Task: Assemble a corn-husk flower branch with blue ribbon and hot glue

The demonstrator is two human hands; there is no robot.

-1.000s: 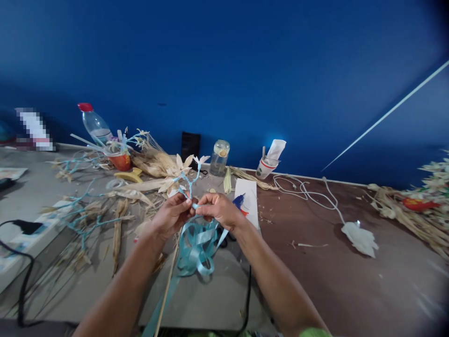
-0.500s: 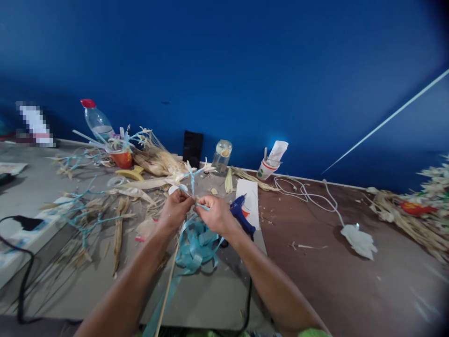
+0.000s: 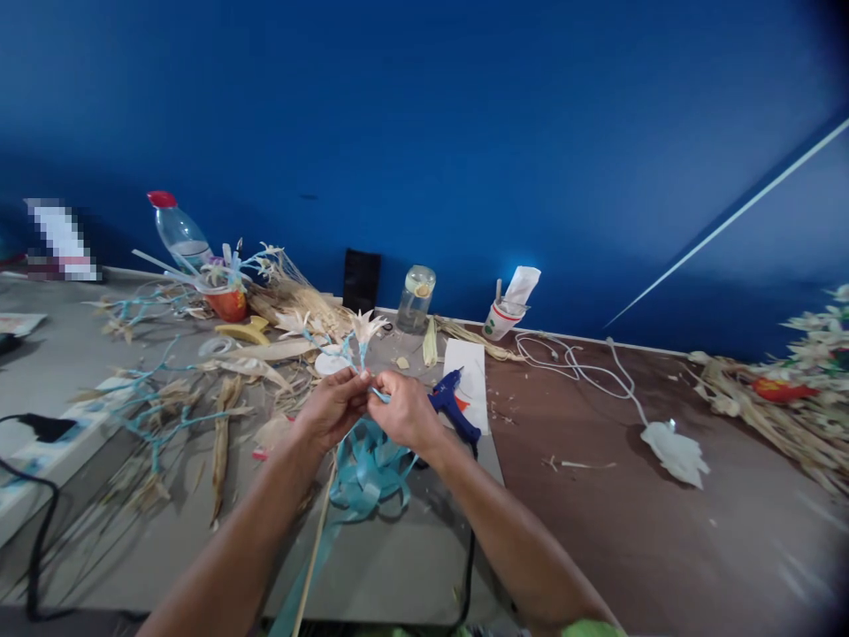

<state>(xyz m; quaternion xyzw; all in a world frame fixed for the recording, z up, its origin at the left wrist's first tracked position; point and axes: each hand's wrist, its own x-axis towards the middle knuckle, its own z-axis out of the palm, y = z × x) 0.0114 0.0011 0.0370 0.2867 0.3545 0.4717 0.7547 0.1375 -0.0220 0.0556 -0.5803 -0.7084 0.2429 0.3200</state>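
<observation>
My left hand (image 3: 337,407) is closed in a pinch on the stem of a husk flower (image 3: 366,329), whose pale pointed petals stand upright above the fingers. Blue wrapping shows on its short branches. Beside it, my right hand (image 3: 406,414) is closed on a strip of light blue ribbon (image 3: 379,395), its fingertips nearly touching the left ones. A loose heap of the same ribbon (image 3: 368,478) lies below both hands, one tail running to the table's front edge. A thin straw-coloured stalk (image 3: 314,553) slants down from under my left hand.
Right of my hands a blue glue gun (image 3: 455,407) rests by white paper (image 3: 474,376). Blue-wrapped branches (image 3: 156,425) and dry husks lie left, near a power strip (image 3: 63,442). A glass jar (image 3: 416,301), a cup (image 3: 505,314) and a bottle (image 3: 178,232) stand along the wall.
The flower sprig has turned between my fingers, so one bloom now faces up. My left fingers have shifted slightly, and the right hand stays close by with the ribbon.
</observation>
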